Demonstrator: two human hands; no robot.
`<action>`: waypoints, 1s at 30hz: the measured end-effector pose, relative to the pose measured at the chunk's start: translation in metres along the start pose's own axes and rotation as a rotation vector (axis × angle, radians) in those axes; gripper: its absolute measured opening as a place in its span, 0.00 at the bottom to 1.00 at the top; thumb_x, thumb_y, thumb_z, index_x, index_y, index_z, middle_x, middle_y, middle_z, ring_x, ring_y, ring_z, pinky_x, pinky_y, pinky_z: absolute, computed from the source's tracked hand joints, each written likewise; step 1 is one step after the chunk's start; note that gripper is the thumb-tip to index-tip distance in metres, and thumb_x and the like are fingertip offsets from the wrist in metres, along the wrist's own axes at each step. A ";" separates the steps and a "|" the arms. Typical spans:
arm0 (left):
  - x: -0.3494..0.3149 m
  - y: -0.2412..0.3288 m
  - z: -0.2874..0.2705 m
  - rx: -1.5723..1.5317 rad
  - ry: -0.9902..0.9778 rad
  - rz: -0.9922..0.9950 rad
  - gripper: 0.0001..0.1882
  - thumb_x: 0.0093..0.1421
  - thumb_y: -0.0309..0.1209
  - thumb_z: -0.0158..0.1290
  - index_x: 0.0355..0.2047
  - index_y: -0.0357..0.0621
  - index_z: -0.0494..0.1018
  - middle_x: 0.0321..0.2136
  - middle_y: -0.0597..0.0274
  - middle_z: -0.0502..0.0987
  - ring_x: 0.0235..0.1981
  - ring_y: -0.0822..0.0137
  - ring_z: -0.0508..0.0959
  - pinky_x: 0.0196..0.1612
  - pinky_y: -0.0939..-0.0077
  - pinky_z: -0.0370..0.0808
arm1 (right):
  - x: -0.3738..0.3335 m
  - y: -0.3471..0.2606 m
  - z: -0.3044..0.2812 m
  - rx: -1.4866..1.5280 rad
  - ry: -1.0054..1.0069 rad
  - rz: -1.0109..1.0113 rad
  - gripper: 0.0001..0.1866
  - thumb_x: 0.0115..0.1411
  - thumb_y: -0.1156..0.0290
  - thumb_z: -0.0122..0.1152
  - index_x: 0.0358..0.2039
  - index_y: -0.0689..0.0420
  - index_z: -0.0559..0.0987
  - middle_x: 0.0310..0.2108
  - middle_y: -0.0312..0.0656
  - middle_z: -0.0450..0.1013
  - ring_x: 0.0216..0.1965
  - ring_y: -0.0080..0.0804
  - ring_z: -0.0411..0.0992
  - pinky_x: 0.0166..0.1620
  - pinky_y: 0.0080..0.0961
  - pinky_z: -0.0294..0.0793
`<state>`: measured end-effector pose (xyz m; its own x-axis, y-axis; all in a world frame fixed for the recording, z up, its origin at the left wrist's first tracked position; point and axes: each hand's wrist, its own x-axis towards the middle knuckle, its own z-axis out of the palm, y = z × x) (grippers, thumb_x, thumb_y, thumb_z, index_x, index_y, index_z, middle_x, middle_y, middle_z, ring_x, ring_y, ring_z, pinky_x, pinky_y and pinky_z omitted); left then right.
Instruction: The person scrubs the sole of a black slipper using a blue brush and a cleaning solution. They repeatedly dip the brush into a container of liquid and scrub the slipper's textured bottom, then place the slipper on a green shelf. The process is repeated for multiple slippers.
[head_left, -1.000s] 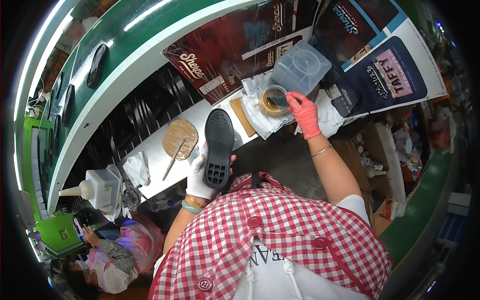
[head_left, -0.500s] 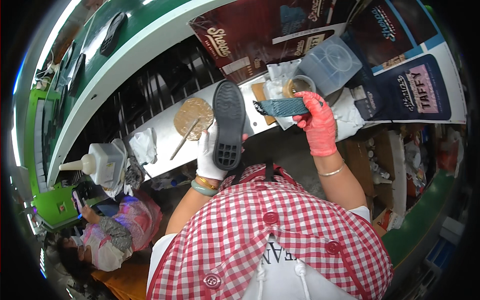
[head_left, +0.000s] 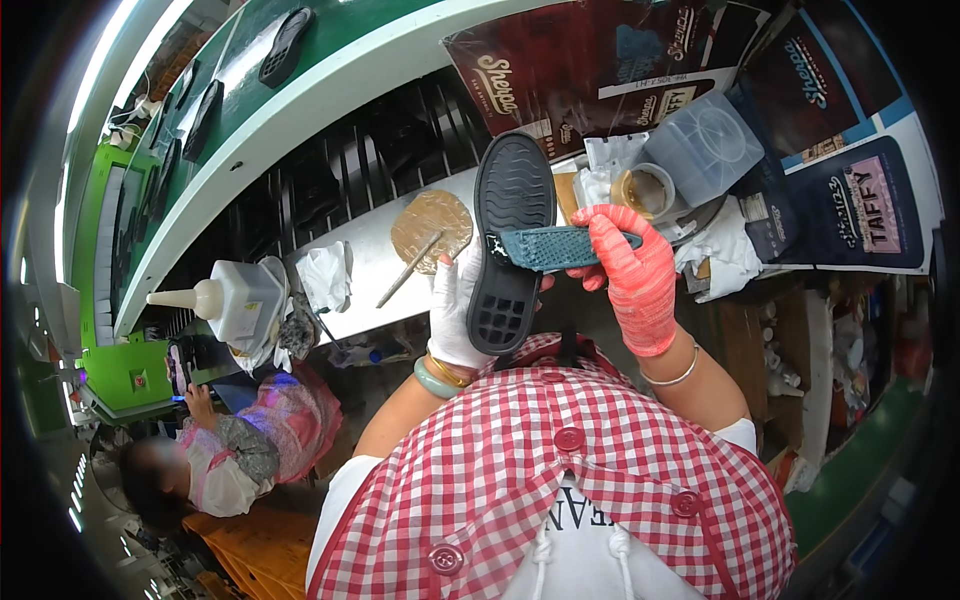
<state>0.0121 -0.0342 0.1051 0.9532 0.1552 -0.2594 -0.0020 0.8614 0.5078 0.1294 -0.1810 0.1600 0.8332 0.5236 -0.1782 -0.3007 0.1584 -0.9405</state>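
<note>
My left hand (head_left: 457, 315), in a white glove, is closed around a black shoe sole (head_left: 515, 200). The sole stands lengthwise with its patterned face, wavy ridges at one end and a square grid at the other, in view. In a coral-pink glove, my right hand (head_left: 633, 275) grips a flat teal brush (head_left: 570, 248) with a textured body. The brush lies across the middle of the sole, where small white marks show at its tip. Whether the tip presses on the sole or hovers just over it is hard to tell.
On the bench are a round brown disc (head_left: 430, 228) with a stick (head_left: 412, 268), a crumpled white cloth (head_left: 325, 277), a nozzle bottle (head_left: 240, 300), a cup (head_left: 645, 190) and a clear plastic container (head_left: 705, 148). Behind runs a green conveyor (head_left: 225, 70) carrying soles. Another person (head_left: 245, 445) sits at left.
The brush has moved from beside the sole to across its middle, as my right hand and the sole came together. The whole view has shifted slightly.
</note>
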 end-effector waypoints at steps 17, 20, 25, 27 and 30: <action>0.016 0.005 0.000 -0.249 -0.096 0.003 0.41 0.60 0.65 0.22 0.62 0.48 0.55 0.56 0.44 0.63 0.55 0.45 0.67 0.56 0.48 0.64 | -0.031 -0.007 0.008 -0.171 -0.155 -0.012 0.09 0.61 0.70 0.54 0.37 0.62 0.78 0.33 0.39 0.77 0.26 0.19 0.74 0.25 0.13 0.70; 0.014 0.005 0.004 -0.345 -0.185 -0.010 0.39 0.62 0.62 0.23 0.62 0.47 0.54 0.56 0.49 0.64 0.55 0.50 0.68 0.58 0.53 0.63 | -0.030 -0.012 0.004 -0.175 -0.234 -0.004 0.09 0.61 0.71 0.55 0.37 0.62 0.78 0.31 0.37 0.76 0.27 0.17 0.73 0.25 0.13 0.70; 0.015 0.004 0.003 -0.221 -0.049 -0.117 0.39 0.63 0.62 0.27 0.62 0.45 0.54 0.57 0.53 0.63 0.57 0.55 0.65 0.60 0.57 0.60 | -0.020 -0.028 -0.003 -0.275 -0.352 0.107 0.10 0.61 0.68 0.54 0.37 0.61 0.78 0.29 0.35 0.75 0.25 0.17 0.71 0.26 0.14 0.70; 0.015 0.004 0.006 -0.213 -0.008 -0.212 0.41 0.61 0.64 0.27 0.61 0.44 0.56 0.56 0.51 0.65 0.55 0.56 0.68 0.58 0.59 0.65 | -0.015 -0.037 -0.003 -0.332 -0.394 0.142 0.12 0.61 0.66 0.54 0.38 0.60 0.78 0.29 0.35 0.75 0.25 0.18 0.72 0.27 0.14 0.70; 0.019 0.005 0.012 -0.157 -0.006 -0.281 0.44 0.59 0.67 0.27 0.60 0.43 0.57 0.53 0.50 0.68 0.50 0.57 0.73 0.52 0.62 0.71 | -0.009 -0.047 0.000 -0.397 -0.426 0.218 0.14 0.61 0.62 0.53 0.39 0.58 0.77 0.31 0.35 0.75 0.24 0.19 0.73 0.25 0.14 0.69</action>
<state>0.0336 -0.0329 0.1129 0.9249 -0.1013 -0.3665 0.2149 0.9344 0.2840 0.1360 -0.1932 0.2057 0.4885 0.8101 -0.3242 -0.1795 -0.2703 -0.9459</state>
